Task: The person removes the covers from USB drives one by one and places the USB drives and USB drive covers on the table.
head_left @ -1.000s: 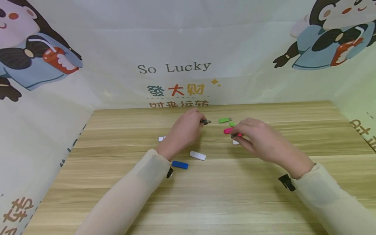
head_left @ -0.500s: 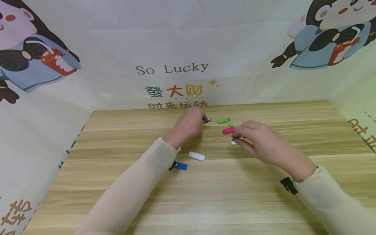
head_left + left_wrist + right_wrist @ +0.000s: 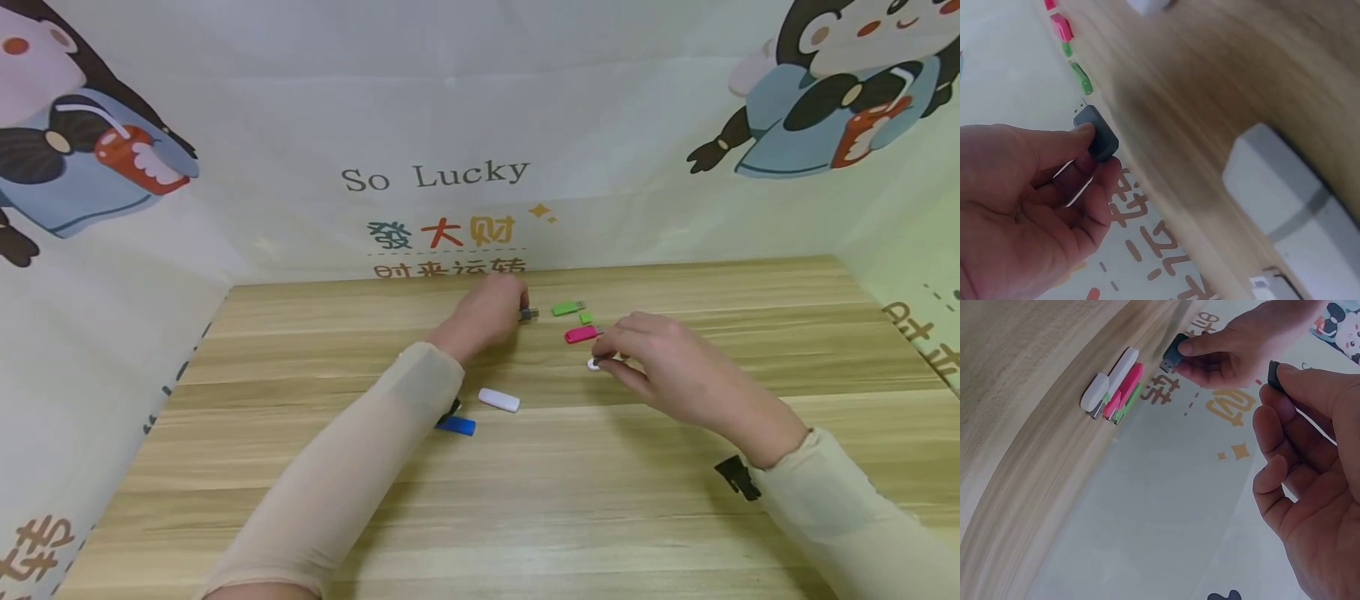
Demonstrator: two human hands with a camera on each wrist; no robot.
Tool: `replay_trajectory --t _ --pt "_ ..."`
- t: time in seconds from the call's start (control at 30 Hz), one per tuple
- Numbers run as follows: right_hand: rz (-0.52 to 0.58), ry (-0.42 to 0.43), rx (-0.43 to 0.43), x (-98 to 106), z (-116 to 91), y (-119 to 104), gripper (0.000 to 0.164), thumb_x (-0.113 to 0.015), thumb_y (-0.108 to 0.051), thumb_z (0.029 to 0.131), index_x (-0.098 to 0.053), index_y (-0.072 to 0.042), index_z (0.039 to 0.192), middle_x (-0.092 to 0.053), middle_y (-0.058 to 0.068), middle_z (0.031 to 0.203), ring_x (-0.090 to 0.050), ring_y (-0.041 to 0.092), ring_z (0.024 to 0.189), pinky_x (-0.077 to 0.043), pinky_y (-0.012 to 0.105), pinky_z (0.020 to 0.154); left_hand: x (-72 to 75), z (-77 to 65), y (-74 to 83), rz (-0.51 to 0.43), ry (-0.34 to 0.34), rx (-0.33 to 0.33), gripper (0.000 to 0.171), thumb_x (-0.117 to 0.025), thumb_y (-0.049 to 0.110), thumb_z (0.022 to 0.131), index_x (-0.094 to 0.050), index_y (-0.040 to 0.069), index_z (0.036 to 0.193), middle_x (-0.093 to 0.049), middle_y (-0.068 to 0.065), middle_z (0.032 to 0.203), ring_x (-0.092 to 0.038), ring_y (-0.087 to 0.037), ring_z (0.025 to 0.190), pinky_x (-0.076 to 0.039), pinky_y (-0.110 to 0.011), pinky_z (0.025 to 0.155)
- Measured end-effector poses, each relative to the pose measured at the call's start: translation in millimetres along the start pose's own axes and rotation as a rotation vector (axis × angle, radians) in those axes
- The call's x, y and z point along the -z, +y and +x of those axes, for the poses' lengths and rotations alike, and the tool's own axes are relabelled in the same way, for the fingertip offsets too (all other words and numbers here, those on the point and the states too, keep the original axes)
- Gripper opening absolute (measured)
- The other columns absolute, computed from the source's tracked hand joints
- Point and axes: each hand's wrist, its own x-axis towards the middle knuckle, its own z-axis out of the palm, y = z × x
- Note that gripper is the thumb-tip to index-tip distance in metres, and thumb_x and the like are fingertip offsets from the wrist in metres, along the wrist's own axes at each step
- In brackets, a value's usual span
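My left hand [image 3: 487, 315] pinches a dark grey USB flash drive [image 3: 1099, 134] between thumb and fingers, its metal plug bare and pointing right in the head view. Between thumb and forefinger, my right hand [image 3: 660, 358] holds a small dark cap [image 3: 1274, 376], apart from the drive. Just beyond the right fingertips lies a pink USB flash drive [image 3: 581, 334]. Behind it are a green USB flash drive [image 3: 564, 309], plug exposed, and its small green cap [image 3: 586, 317]. A white piece [image 3: 593, 364] is partly hidden below the right fingers.
Nearer on the wooden table [image 3: 570, 517] lie a white USB flash drive [image 3: 498, 400] and a blue one [image 3: 456, 426], the latter partly covered by the left sleeve. A large white stick [image 3: 1291, 206] shows close in the left wrist view. A printed cloth [image 3: 450, 108] stands behind.
My right hand has drawn slightly nearer with the cap, uncovering more of the pink drive. My left forearm has shifted right over the blue drive; the grey drive stays in the left hand.
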Motion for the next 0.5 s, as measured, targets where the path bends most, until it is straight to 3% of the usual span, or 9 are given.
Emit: replay_trajectory --t 0.5 --pt "0.013 0.029 0.021 -1.5 -1.1 -0.1 0.014 -0.079 -0.008 0.082 -0.073 -0.011 0.094 -0.069 -0.005 0.091 -0.063 0.012 0.08 -0.052 0.026 0.068 -3.3 7.5 -1.6 -0.004 -0.036 0.034 0.023 -0.056 -0.001 0.094 -0.071 0.01 0.108 -0.066 -0.002 0.105 -0.059 -0.017 0.096 -0.051 -0.03 0.088"
